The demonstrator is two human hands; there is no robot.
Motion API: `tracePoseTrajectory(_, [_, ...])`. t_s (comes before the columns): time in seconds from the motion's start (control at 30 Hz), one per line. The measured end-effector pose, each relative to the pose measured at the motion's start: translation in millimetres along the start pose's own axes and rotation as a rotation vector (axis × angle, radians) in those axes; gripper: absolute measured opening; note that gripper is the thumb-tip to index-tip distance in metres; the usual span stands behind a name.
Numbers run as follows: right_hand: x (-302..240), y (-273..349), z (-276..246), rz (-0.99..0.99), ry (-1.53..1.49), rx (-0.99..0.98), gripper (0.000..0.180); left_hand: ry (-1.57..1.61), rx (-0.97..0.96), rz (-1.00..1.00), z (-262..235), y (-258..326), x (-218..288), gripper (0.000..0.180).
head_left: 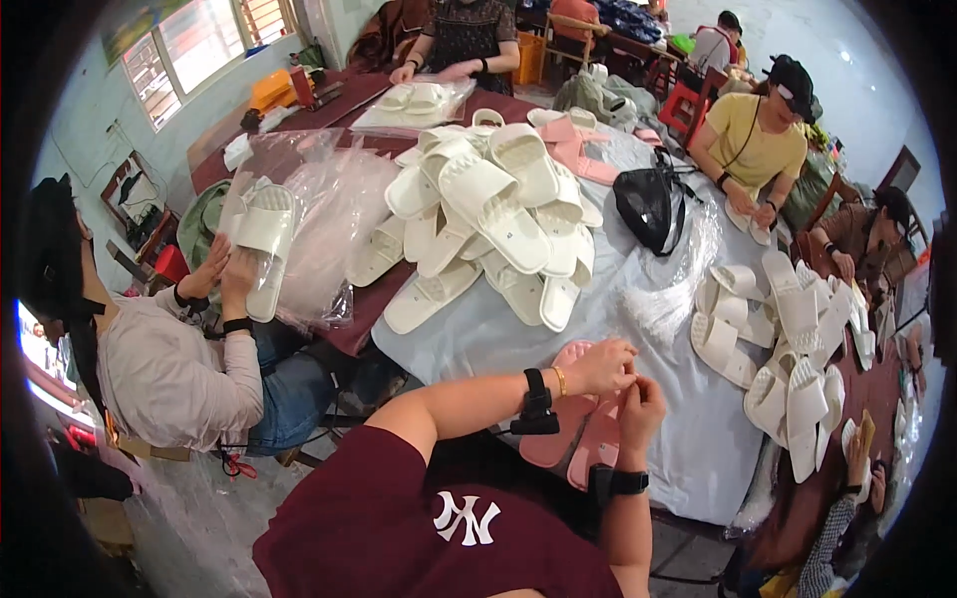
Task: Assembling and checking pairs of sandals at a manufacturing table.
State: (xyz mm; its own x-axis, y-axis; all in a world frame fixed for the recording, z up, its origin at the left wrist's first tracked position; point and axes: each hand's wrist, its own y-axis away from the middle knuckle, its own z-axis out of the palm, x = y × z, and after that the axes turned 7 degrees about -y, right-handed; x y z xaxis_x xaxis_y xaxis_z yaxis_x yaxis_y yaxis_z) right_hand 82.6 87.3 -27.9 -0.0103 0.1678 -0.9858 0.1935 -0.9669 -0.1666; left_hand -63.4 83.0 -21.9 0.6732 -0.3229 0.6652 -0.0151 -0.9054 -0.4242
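Note:
My left hand (599, 368) and my right hand (641, 411) meet over the front edge of the table, fingertips pinched together. Whatever they hold, if anything, is too small to make out. Just beneath them lies a pair of pink slippers (558, 431), partly covered by my hands and left wrist. Beyond my hands rises a big heap of white slippers (488, 204) on the pale table cover (439, 357).
Clear plastic bags (339, 224) lie left of the heap, where a person bags a white slipper (266, 221). A black bag (650, 207), more pink slippers (573, 149) and a second pile of white slippers (797, 384) lie to the right. Co-workers sit around the table.

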Motion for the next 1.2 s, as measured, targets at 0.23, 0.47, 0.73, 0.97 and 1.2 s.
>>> tracePoseTrajectory(0.23, [0,0,0,-0.138,0.215,-0.054,0.012,0.141,-0.125,-0.124,-3,0,-6,0.018])
tracePoseTrajectory(0.47, [2,0,0,-0.152,0.201,-0.151,0.012,0.000,0.023,-0.082,-2,2,3,0.024])
tracePoseTrajectory(0.73, [-6,3,-4,-0.567,0.592,-0.127,0.013,-0.163,0.098,0.006,6,17,15,0.016])
tracePoseTrajectory(0.97, [6,-14,-17,-0.161,0.443,-0.046,0.016,-0.072,0.107,-0.070,-48,22,19,0.018])
tracePoseTrajectory(1.2, [35,13,-55,-0.089,0.277,-0.128,0.046,0.012,0.175,-0.090,-47,32,10,0.030])
